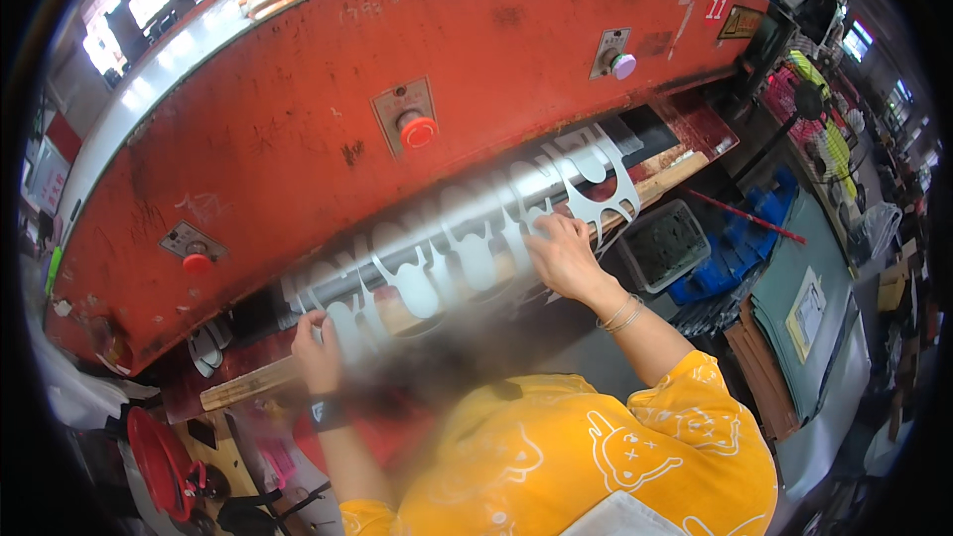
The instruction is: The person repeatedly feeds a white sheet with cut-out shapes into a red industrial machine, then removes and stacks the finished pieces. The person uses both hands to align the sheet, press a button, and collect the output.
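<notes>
A pale grey-white sheet full of curved cut-outs (415,296) lies across the front of a large red press (298,109), its near part hanging over a wooden strip (671,179). My left hand (317,355) grips the sheet at its left end, fingers closed on the near edge. Toward its right end, my right hand (563,254) pinches the same sheet between thumb and fingers. Past that hand, the sheet's right end shows as a thin web around open holes. Lens haze blurs the area just below the sheet.
Red push buttons (418,132) and a purple knob (622,66) sit on the press front. Small pale cut pieces (206,349) lie at its left end. To the right are a grey bin (663,246), blue crates (730,263) and stacked green sheets (809,308). A red stool (159,462) stands lower left.
</notes>
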Demonstrator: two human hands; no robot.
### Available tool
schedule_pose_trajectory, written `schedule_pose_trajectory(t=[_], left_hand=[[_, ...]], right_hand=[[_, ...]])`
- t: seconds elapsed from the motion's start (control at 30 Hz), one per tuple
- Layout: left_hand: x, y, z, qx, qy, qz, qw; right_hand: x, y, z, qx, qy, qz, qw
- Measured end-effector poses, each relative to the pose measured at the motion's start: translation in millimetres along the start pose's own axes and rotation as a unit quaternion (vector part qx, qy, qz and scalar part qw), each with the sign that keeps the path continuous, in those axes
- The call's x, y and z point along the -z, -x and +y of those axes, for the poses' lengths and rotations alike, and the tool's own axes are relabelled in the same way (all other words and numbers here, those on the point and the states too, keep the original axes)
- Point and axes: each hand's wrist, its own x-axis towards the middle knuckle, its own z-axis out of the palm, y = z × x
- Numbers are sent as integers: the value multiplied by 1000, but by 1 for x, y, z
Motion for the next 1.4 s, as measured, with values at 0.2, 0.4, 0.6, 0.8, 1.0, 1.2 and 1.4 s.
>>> schedule_pose_trajectory(t=[0.2,0.4,0.6,0.8,1.0,1.2,1.4], left_hand=[[-1,21,-8,-7,11,-7,1000],[-3,81,-14,-12,10,-5,1000],[17,149,-2,31,15,-26,999],[41,201,19,68,20,-69,995],[50,223,25,56,17,-88,994],[47,229,20,42,16,-78,996],[46,229,19,54,7,-72,996]], right_hand=[[20,5,-8,-6,21,-73,997],[57,-24,7,-144,-154,-127,969],[9,-51,-54,-96,-46,-14,994],[34,-15,-47,-113,-134,-71,982],[76,19,1,-159,-296,-25,941],[62,17,21,-160,-78,-2,984],[42,10,17,-165,-11,-8,986]])
